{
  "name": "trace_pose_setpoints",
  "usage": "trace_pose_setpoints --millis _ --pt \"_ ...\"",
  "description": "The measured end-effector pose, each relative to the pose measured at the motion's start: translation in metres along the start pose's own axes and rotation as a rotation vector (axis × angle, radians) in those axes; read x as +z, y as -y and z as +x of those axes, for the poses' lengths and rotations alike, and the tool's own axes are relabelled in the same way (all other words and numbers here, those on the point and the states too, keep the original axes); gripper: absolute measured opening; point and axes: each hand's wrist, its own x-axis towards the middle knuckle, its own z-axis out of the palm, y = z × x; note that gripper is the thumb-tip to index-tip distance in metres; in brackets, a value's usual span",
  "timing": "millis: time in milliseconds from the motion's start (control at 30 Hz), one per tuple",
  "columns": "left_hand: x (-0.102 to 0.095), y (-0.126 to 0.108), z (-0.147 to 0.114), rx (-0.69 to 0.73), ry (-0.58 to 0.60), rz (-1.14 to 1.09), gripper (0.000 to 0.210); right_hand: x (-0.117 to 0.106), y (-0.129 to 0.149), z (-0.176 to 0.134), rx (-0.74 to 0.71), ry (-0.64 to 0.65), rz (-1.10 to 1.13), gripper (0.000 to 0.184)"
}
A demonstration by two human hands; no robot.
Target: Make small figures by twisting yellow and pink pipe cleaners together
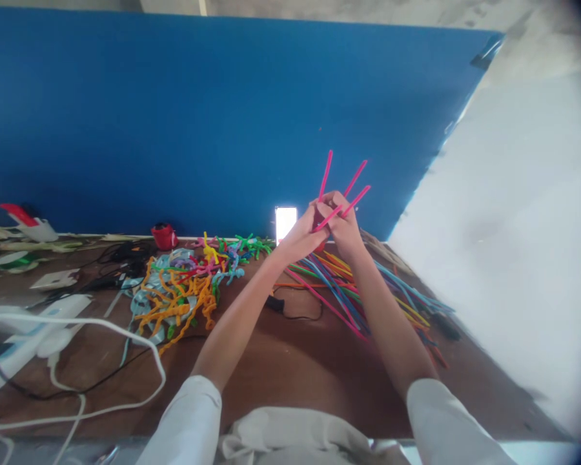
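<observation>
A: Grip status?
B: L hand (300, 237) & R hand (345, 231) close together, fingers curled in, both gripping pink pipe cleaners (325, 174); ends stick out, splayed.
A: Loc?
B: Held up over brown table (290, 374). Loose multicolor pipe cleaners (339, 297) below R hand, lit phone (285, 221) behind L hand, bent orange pcs (206, 296) further L.

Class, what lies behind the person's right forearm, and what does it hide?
Coloured stems show on either side of the right forearm, on the brown tabletop. Whatever the forearm covers cannot be seen.
</observation>
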Motion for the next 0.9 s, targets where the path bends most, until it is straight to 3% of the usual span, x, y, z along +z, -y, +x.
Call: trace_pose_setpoints --millis 167,333,467,600,667,800,900 --pt "-0.006 -0.003 0.002 0.073 0.08 0.112 0.045 0.0 0.003 0.001 -0.069 0.028 -0.069 0.005" --pt "-0.012 -0.002 0.002 0.003 -0.008 0.252 0.006 0.004 0.008 -0.001 -0.099 0.1 -0.161 0.01" --pt "-0.016 0.002 0.003 0.002 -0.092 0.284 0.003 0.003 0.007 -0.003 -0.098 0.142 -0.194 0.021" --pt "-0.021 0.013 0.006 -0.018 -0.165 0.22 0.012 0.001 0.008 -0.003 -0.18 0.107 -0.2 0.031" --pt "-0.023 0.017 0.008 -0.024 -0.179 0.181 0.013 0.001 0.01 -0.003 -0.225 0.064 -0.212 0.027" --pt "-0.024 0.017 0.008 -0.062 -0.139 0.049 0.021 0.003 0.013 -0.003 -0.272 0.016 -0.223 0.01" --pt "-0.02 0.011 0.007 -0.101 -0.085 -0.06 0.03 0.003 0.014 -0.004 -0.266 0.011 -0.215 0.022"
